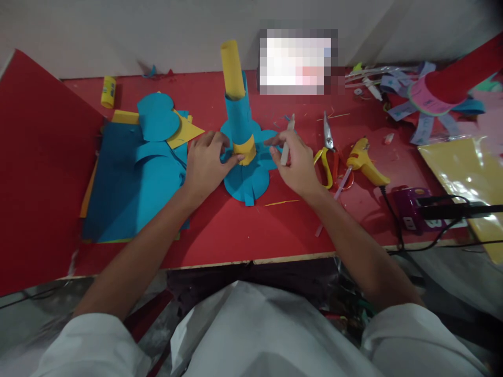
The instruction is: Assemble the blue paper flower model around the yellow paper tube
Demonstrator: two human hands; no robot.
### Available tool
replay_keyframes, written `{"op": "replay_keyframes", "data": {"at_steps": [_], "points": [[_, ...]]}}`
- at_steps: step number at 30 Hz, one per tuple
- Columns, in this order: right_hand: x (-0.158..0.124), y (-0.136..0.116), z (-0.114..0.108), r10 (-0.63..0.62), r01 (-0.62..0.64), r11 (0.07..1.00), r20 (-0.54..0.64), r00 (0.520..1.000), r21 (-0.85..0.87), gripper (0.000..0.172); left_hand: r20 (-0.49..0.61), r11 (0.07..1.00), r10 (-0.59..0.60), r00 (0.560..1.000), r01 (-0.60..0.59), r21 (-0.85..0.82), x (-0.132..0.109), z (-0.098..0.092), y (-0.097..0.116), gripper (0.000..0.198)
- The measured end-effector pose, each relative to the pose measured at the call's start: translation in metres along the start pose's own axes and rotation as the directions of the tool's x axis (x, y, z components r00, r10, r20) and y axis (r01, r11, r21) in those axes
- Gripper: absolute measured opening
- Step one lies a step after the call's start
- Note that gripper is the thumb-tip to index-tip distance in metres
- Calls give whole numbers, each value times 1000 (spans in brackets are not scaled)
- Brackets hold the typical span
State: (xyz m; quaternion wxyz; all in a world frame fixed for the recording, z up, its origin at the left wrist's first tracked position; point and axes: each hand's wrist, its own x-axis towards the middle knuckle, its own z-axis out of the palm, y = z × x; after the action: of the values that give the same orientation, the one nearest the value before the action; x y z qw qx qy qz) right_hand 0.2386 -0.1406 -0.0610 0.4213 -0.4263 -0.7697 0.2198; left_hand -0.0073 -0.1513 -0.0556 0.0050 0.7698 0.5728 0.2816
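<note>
A blue paper flower base [245, 183] with rounded petals lies in front of me. On it stands a blue paper tube [238, 118], with a yellow paper tube [233, 70] rising from its top and a yellow paper band [247, 148] around its foot. My left hand [208, 159] is closed at the left petal, its thumb against the yellow band. My right hand [294, 162] is closed on a flat wooden craft stick [290, 131], its fingertips at the right petals.
Right of my hands lie scissors [327, 152], a yellow glue gun [367, 161] and a purple power box [412, 209]. Blue paper sheets [113, 173] lie left, beside a standing red board [43, 173]. A yellow glue bottle [108, 92] and a blurred-out screen [296, 60] are behind.
</note>
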Motion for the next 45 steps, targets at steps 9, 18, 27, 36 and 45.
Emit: {"op": "replay_keyframes", "data": {"at_steps": [9,18,27,36,45], "points": [[-2,-7,-6,35,-25,995,-107,994,97,34,593,949,310,743,-201,-245,-2,-26,-11,40],[0,-5,-4,29,-11,973,-72,997,231,39,503,951,306,808,-284,-123,-7,-17,3,33],[2,-9,1,-163,152,977,65,985,152,29,445,897,440,779,-359,-259,-6,-17,-10,28],[1,-6,0,-97,90,977,28,995,196,37,393,833,553,735,-476,-283,-7,-15,-22,48],[1,-3,1,-85,51,974,146,986,222,28,291,788,612,735,-597,-149,-11,-7,-13,42]]}}
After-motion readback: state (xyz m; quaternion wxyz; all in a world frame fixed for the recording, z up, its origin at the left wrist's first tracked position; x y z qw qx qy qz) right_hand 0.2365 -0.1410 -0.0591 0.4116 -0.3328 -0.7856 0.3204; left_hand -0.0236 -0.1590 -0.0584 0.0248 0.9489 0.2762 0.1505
